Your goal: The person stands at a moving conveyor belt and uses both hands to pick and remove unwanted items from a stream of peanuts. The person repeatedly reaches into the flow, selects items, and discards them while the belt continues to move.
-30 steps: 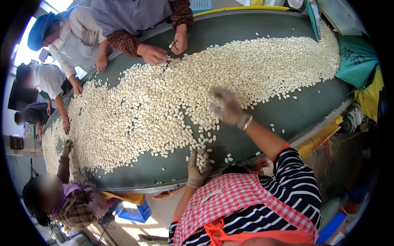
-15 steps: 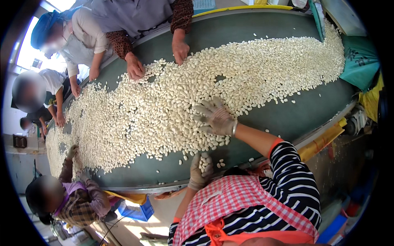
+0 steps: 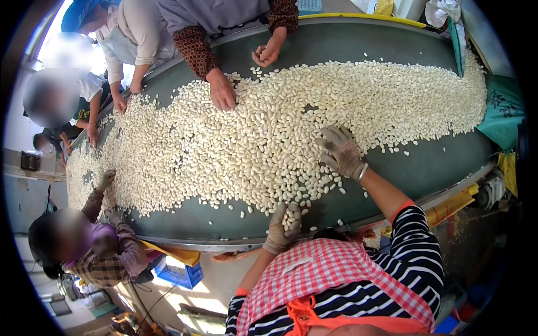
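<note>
A thick layer of white beans (image 3: 252,134) lies along the green belt (image 3: 392,173). My right hand (image 3: 343,154), in a pale work glove, rests on the near edge of the layer with its fingers spread. Close to the belt's front rim is my left hand (image 3: 278,231), gloved too and turned partly upward. Its fingers curl around several white beans (image 3: 290,218). Loose beans lie on the belt between the two hands.
Across the belt, a co-worker's hands (image 3: 222,92) work at the far edge of the beans. Other people stand along the left end. A metal rim (image 3: 224,244) borders the belt in front. A blue crate (image 3: 179,273) stands below, and green sheeting (image 3: 502,112) hangs at the right end.
My right hand has moved to the right along the bean layer. My left hand still cups its beans. Opposite me, one of the co-worker's hands has lifted off the beans.
</note>
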Motion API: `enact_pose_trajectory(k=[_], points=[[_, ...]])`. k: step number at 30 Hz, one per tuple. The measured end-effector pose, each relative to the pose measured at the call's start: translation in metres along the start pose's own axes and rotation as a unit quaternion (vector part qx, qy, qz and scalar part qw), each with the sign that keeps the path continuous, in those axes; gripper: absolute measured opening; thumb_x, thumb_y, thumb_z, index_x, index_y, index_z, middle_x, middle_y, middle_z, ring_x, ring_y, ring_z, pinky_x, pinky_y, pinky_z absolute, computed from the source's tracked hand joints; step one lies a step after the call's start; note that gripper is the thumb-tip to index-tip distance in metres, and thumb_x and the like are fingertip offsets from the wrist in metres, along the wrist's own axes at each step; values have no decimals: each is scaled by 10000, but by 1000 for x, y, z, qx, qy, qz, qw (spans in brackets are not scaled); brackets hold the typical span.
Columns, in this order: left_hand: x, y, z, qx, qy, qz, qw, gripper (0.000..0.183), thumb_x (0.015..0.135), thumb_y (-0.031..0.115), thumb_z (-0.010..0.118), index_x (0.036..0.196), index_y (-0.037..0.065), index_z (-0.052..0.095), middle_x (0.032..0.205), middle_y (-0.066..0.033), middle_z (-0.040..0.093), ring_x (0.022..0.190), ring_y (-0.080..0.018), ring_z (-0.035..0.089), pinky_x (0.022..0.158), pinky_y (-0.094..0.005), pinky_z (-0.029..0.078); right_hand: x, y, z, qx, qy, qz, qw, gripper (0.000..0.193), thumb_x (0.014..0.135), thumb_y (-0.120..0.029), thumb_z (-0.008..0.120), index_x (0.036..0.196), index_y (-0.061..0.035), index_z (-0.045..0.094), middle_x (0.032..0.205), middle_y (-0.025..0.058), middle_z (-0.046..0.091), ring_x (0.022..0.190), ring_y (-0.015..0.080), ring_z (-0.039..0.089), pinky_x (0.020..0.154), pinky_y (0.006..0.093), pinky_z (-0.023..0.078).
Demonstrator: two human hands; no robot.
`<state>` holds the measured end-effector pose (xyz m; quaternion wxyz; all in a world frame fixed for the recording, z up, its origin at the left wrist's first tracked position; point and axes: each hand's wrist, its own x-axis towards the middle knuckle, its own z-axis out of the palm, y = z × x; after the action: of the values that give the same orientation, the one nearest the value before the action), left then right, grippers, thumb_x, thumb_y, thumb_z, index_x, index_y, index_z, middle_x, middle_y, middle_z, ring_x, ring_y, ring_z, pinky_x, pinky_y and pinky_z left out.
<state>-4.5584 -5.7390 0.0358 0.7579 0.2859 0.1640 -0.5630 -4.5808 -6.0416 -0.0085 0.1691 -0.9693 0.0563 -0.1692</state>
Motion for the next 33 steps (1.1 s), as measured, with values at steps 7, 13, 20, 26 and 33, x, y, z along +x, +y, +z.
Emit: enact_pose_trajectory(k=[7, 13, 20, 26, 33], points=[[11, -16, 7, -21, 30, -4, 999, 368, 993, 403, 456, 955, 67, 599, 796, -82, 623, 462, -92, 438, 320, -154, 297, 108, 95, -13, -11, 58, 221, 974, 276, 933, -278, 494, 1063, -63, 607, 987, 149, 642, 952, 304, 614, 859, 400, 485], [14, -27, 19, 42, 63, -12, 997, 426, 990, 481, 392, 1013, 99, 578, 620, 6, 523, 355, -62, 319, 373, -209, 317, 174, 98, 0, -20, -154, 290, 944, 347, 925, -296, 463, 1094, -27, 603, 1058, 212, 658, 1036, 359, 622, 870, 441, 486], [25, -45, 18, -22, 34, 7, 999, 348, 990, 395, 472, 997, 65, 581, 814, -64, 614, 481, -82, 458, 345, -165, 289, 39, 133, 33, -54, -21, 189, 980, 217, 947, -172, 412, 946, -29, 575, 730, 95, 596, 651, 179, 600, 529, 317, 528], [29, -59, 34, 3, 27, 8, 1000, 353, 992, 399, 460, 995, 71, 590, 798, -55, 606, 442, -77, 414, 349, -168, 269, -52, 146, -41, 544, 113, 423, 716, 250, 934, -332, 538, 1022, -105, 599, 732, -21, 575, 554, 48, 481, 460, 208, 367], [37, -74, 44, 0, 1, -3, 1000, 365, 1013, 391, 408, 958, 91, 609, 795, -63, 592, 437, -85, 387, 342, -170, 273, -61, 144, -96, 467, 101, 494, 726, 276, 908, -381, 576, 971, -112, 582, 681, -33, 521, 521, 48, 469, 454, 203, 361]])
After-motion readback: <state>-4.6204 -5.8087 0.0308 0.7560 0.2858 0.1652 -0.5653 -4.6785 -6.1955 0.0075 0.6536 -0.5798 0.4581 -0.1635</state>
